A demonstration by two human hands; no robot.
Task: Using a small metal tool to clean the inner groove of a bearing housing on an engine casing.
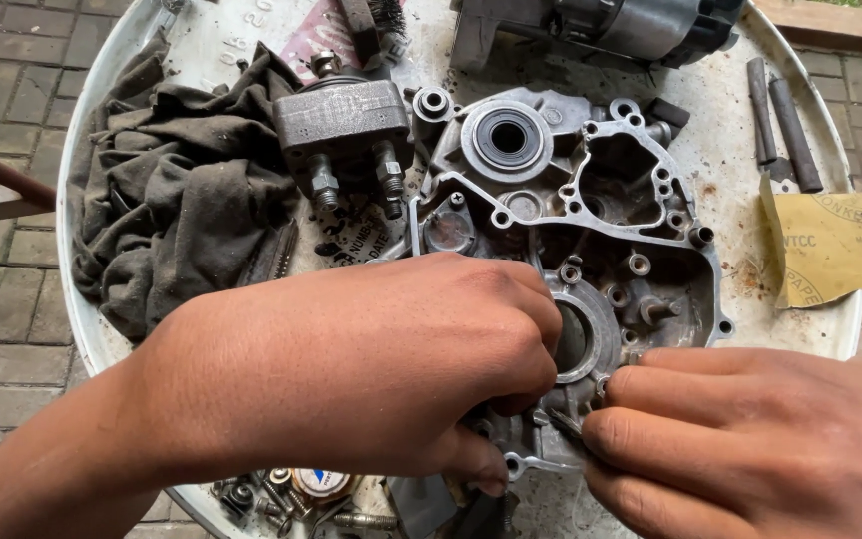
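A grey cast metal engine case half [591,220] lies on a round white table top [730,130]. My left hand [371,359] rests over the near left part of the case, fingers curled down onto its lower edge. From the lower right, my right hand [740,439] comes in with its fingers pinched on a small dark thin tool or part [566,424] at the case's near edge. What exactly the fingers pinch is mostly hidden.
A dirty dark rag [172,190] lies at the left. Behind the case stand a grey block with bolts [341,130] and a motor-like metal unit [631,25]. Yellow sandpaper [830,245] and two dark rods [780,120] lie right. Loose bolts [291,494] sit near.
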